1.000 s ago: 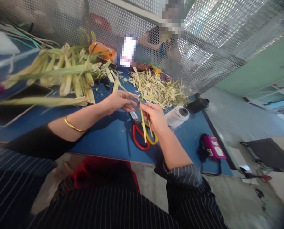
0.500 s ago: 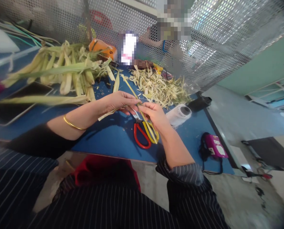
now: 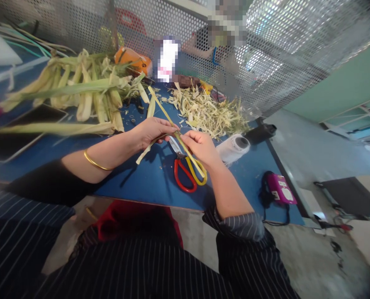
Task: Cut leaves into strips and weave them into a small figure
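Between my hands is a long, narrow yellow-green corn husk strip (image 3: 161,107), slanting from upper left to lower right. My left hand (image 3: 154,131) pinches it near the middle between thumb and fingers. A second, paler husk strip (image 3: 144,154) hangs from under that hand toward the lower left. Just to the right, my right hand (image 3: 200,147) is closed, thumb and forefinger pinching the same long strip. Its lower end passes above the scissors (image 3: 180,155), which lie on the blue table with one red and one yellow handle. My right fingertips are partly hidden.
Whole corn husks (image 3: 87,97) are piled at the left, beside a dark flat panel (image 3: 4,145). Husk shreds (image 3: 206,110) are heaped behind my hands. A white thread spool (image 3: 231,150), a black cylinder (image 3: 259,135) and a purple box (image 3: 281,189) are at the right.
The long strip has shifted up and left, its upper end now higher and its lower end drawn up over the scissors. My hands stay close together; the paler strip has swung slightly right.
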{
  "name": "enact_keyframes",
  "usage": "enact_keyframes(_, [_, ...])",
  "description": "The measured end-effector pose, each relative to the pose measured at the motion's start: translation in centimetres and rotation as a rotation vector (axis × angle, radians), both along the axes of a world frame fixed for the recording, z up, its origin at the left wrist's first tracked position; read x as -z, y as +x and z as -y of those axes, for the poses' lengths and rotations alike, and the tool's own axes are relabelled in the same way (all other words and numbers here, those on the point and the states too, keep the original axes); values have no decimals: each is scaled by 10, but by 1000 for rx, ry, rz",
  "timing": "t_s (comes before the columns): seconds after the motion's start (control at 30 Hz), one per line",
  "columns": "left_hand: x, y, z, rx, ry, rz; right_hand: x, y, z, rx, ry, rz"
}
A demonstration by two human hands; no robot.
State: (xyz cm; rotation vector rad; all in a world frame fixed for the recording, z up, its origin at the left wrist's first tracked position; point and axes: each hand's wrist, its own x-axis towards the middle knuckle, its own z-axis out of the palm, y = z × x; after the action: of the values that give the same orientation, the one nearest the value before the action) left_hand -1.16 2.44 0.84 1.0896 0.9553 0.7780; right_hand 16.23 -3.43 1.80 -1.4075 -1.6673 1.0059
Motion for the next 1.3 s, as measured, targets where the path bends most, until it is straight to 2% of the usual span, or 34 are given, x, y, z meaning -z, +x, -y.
enact_keyframes(0.1, [1,0,0,-13,-1,31,0,0,-1,14,4,-5])
enact_keyframes(0.27, [-2,0,2,43,-58,54,2,1,-2,12,26,-17])
enact_keyframes(0.37, [-5,1,5,-38,21,5,2,3,-2,-27,4,-26])
enact_keyframes(0.43, [-6,2,8,-41,80,-38,0,6,-3,-21,42,-29])
enact_keyframes(0.5, [-7,2,12,36,109,-87,-1,8,-4,25,118,-60])
enact_keyframes(0.6, [-6,4,20,218,115,-146,-1,10,-6,94,173,-121])
enact_keyframes(0.73, [-4,10,33,388,126,-204,3,5,-8,6,107,-167])
enact_keyframes(0.83, [-2,15,39,403,114,-239,4,0,-6,-3,149,-190])
enact_keyframes(0.93, [-1,18,38,301,77,-248,1,-2,1,115,277,-184])
enact_keyframes(1.0, [0,19,34,202,47,-218,-3,-2,7,173,371,-108])
enact_keyframes(1.07, [1,18,27,108,-4,-153,-5,-2,13,162,481,69])
enact_keyframes(1.2, [3,13,14,-63,-200,14,1,-3,15,-56,773,550])
enact_keyframes(1.3, [3,10,11,-102,-281,142,8,-3,10,-138,964,802])
